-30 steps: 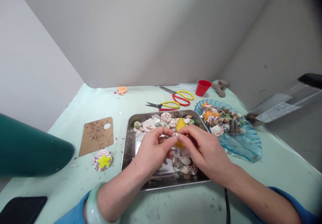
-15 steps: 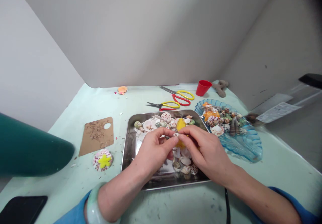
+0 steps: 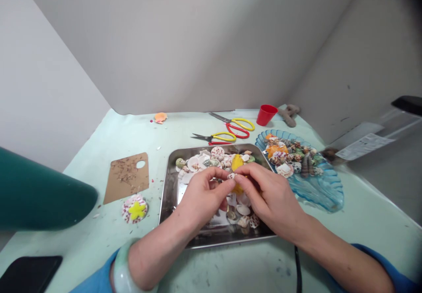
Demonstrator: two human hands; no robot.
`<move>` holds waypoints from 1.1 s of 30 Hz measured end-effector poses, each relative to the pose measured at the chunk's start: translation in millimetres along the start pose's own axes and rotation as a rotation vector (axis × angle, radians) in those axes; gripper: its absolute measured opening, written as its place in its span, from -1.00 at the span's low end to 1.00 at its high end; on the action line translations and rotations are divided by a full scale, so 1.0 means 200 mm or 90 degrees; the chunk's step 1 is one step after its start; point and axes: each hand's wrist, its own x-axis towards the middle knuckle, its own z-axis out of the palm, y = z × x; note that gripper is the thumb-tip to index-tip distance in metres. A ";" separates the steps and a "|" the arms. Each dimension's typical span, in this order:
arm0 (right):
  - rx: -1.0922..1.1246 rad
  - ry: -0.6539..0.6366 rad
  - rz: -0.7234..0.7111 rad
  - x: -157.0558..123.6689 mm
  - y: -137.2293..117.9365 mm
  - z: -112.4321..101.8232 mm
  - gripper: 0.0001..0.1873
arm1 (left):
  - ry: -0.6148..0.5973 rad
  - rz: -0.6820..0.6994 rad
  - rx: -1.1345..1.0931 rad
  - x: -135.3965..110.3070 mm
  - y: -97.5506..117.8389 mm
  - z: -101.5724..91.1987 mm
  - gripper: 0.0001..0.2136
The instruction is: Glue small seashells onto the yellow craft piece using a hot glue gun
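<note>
Speckled shell [image 3: 231, 176], or so it looks, since we cover most of it: in the head view we pinch it over the tray [image 3: 167, 189], left hand [image 3: 201, 192] and right hand [image 3: 272, 192] each closing thumb and finger on it. If our grip slips, it could drop among the loose shells [image 3: 243, 209] nearer us.

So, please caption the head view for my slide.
Left hand and right hand hold a speckled shell over a metal tray of shells.

Apparently a craft workshop: scissors [image 3: 228, 121] at centre, shells [image 3: 217, 153] in a metal tray [image 3: 167, 192] below, scraps littering the table [image 3: 178, 131].
</note>
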 end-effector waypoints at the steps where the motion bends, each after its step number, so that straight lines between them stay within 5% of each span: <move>1: 0.000 0.000 0.000 0.00 0.00 0.00 -0.85 | -0.004 0.003 -0.006 0.00 0.00 0.00 -0.80; 33: -0.007 -0.021 0.001 0.00 -0.01 -0.01 -0.83 | -0.019 0.030 -0.047 0.00 -0.01 0.00 -0.80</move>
